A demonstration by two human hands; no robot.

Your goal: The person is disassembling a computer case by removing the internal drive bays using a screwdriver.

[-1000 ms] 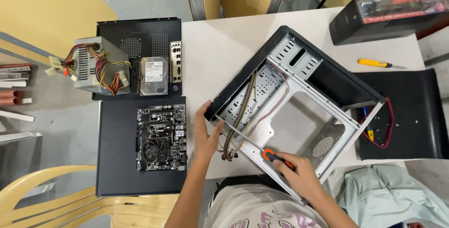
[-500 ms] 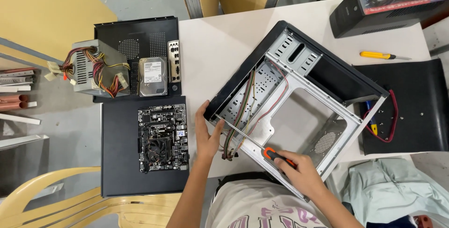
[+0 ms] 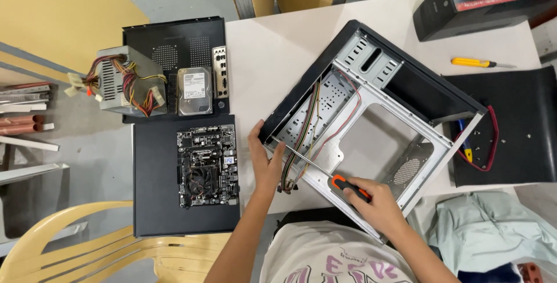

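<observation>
An opened black and silver computer case lies tilted on the white table. My left hand grips the case's near left corner. My right hand holds an orange and black screwdriver; its long shaft runs up and left to the case's inner panel beside my left thumb. A bundle of coloured cables hangs inside the case close to the tip.
A motherboard lies on a black panel at left. Behind it sit a power supply and a hard drive. A yellow screwdriver, a black mat, a black box and a yellow chair surround the work.
Both hands and the screwdriver stay put on the case. The view has shifted slightly, nothing else moved.
</observation>
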